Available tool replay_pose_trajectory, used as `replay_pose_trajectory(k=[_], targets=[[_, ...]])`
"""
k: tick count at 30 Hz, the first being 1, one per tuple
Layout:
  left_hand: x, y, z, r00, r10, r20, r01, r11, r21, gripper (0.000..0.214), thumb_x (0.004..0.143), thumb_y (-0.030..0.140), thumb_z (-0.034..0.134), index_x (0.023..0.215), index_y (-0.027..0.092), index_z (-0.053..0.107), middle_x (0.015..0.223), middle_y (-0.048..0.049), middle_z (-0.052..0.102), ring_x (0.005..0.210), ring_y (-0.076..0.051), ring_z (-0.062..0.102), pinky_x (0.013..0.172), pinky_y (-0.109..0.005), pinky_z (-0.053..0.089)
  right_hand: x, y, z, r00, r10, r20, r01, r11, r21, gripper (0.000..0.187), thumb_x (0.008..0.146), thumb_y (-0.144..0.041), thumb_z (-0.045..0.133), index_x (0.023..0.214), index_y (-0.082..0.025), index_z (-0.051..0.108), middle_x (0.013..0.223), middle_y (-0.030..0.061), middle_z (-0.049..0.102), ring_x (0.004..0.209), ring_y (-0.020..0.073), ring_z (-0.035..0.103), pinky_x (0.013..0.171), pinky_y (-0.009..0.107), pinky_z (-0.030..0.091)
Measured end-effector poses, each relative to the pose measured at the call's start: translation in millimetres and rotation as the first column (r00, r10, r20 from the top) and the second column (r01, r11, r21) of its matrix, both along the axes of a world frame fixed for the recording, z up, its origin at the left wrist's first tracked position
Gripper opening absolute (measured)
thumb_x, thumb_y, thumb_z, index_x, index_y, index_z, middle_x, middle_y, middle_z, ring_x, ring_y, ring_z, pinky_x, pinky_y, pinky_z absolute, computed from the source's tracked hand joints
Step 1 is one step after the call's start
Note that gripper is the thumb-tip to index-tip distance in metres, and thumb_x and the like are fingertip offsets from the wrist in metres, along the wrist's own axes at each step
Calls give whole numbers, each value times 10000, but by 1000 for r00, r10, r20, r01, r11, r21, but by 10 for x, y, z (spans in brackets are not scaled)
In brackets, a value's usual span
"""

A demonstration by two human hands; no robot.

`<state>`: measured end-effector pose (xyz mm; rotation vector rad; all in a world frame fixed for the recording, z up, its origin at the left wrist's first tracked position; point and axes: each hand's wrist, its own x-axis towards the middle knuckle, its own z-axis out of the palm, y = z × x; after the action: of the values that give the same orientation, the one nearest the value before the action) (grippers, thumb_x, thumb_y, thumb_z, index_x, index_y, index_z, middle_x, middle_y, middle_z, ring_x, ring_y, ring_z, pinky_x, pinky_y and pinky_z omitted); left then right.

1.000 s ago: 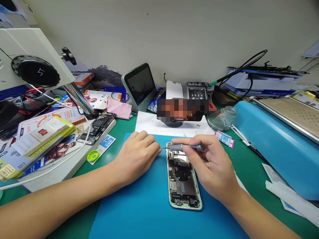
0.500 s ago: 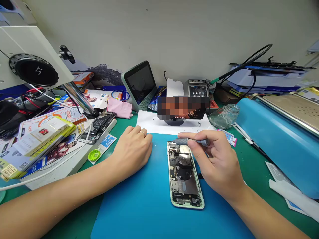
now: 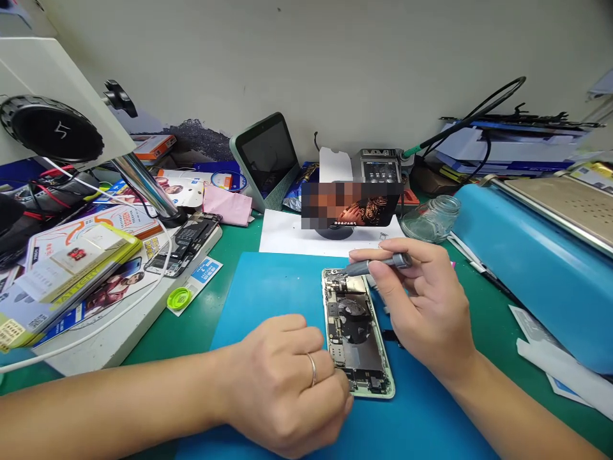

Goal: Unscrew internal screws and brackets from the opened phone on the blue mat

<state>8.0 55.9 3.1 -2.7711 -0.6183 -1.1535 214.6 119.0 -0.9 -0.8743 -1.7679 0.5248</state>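
An opened phone (image 3: 352,342) with a pale green frame lies on the blue mat (image 3: 268,291), its inner parts exposed. My right hand (image 3: 424,300) pinches a grey screwdriver (image 3: 371,266) over the phone's top end; the tip lies at its upper left part, too small to see clearly. Curled in, my left hand (image 3: 292,383), with a ring on one finger, is at the phone's lower left edge and covers part of it. Its fingertips are hidden, so whether they hold anything cannot be told. Beside the phone's right edge is a small dark piece (image 3: 391,337).
To the left, another opened phone (image 3: 186,246) rests near boxes and a microscope stand's pole (image 3: 151,188). At the back stand a phone playing video (image 3: 368,207), a tablet-like screen (image 3: 268,153) and a glass jar (image 3: 433,220). A blue machine (image 3: 531,262) occupies the right.
My left hand has come from the mat's upper left, nearer me and rightward, to the phone's lower edge. My right hand still holds the screwdriver, shifted slightly right and more tilted.
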Motion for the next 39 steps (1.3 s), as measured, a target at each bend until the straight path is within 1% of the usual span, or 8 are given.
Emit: replay_pose_trajectory(k=[7, 12, 19, 24, 26, 30, 35, 39], targets=[[15, -16, -86, 995, -89, -38, 89, 996, -15, 354, 947, 136, 570, 609, 140, 674, 498, 26, 448, 466, -153, 315, 420, -359, 194, -13, -6, 22, 996, 45, -77, -39, 997, 74, 381, 1017, -124, 612, 1352, -290, 540, 1028, 6, 762, 901, 166, 775, 780, 341, 649], [9, -10, -76, 998, -22, -58, 19, 999, -40, 398, 972, 159, 532, 594, 155, 659, 500, 14, 470, 466, -161, 340, 430, -371, 207, 11, 8, 72, 991, 63, -117, -48, 990, 131, 387, 990, -120, 652, 1324, -299, 572, 944, -8, 719, 829, 170, 753, 734, 342, 653], [-37, -20, -79, 1000, 6, -28, -13, 963, -271, 270, 854, 166, 496, 632, 165, 650, 503, 20, 442, 445, -162, 292, 444, -384, 241, 73, -36, 75, 992, 107, -65, -96, 984, 149, 416, 982, -138, 684, 1361, -282, 593, 959, -3, 733, 802, 148, 753, 676, 276, 663], [-46, -9, -98, 994, 106, -36, -112, 941, -320, 248, 859, 152, 512, 637, 172, 620, 518, 21, 449, 455, -157, 312, 460, -380, 262, 172, -244, 52, 964, 264, 28, -265, 963, 50, 503, 975, -127, 691, 1422, -310, 550, 996, 16, 772, 784, 152, 778, 662, 259, 687], [-39, -8, -97, 993, 96, -62, -111, 943, -315, 268, 874, 156, 519, 618, 181, 595, 517, 19, 445, 456, -157, 299, 456, -385, 251, 222, -320, 66, 942, 324, 85, -330, 942, 66, 527, 968, -108, 690, 1426, -329, 554, 974, 13, 794, 797, 166, 799, 698, 265, 700], [-27, -22, -73, 993, -25, -118, -5, 970, -241, 352, 902, 137, 528, 555, 197, 533, 516, 13, 439, 466, -160, 303, 447, -395, 222, 281, -406, 88, 915, 355, 191, -378, 920, 102, 641, 931, -59, 712, 1501, -273, 511, 1068, 62, 834, 920, 202, 829, 770, 251, 708], [-28, -58, -73, 971, -200, -129, 183, 974, -137, 385, 905, 133, 595, 532, 191, 519, 521, 21, 436, 485, -147, 353, 432, -375, 223, 233, -451, 45, 915, 335, 226, -364, 926, 103, 533, 974, -84, 670, 1464, -231, 521, 1052, 88, 834, 977, 208, 827, 811, 248, 705], [-18, -69, -95, 965, -230, -125, 214, 969, -123, 416, 931, 165, 606, 524, 193, 521, 513, 24, 443, 479, -138, 374, 416, -357, 269, 158, -438, 21, 897, 356, 262, -402, 903, 152, 524, 979, -87, 656, 1469, -201, 511, 1002, 89, 836, 901, 213, 834, 784, 254, 708]])
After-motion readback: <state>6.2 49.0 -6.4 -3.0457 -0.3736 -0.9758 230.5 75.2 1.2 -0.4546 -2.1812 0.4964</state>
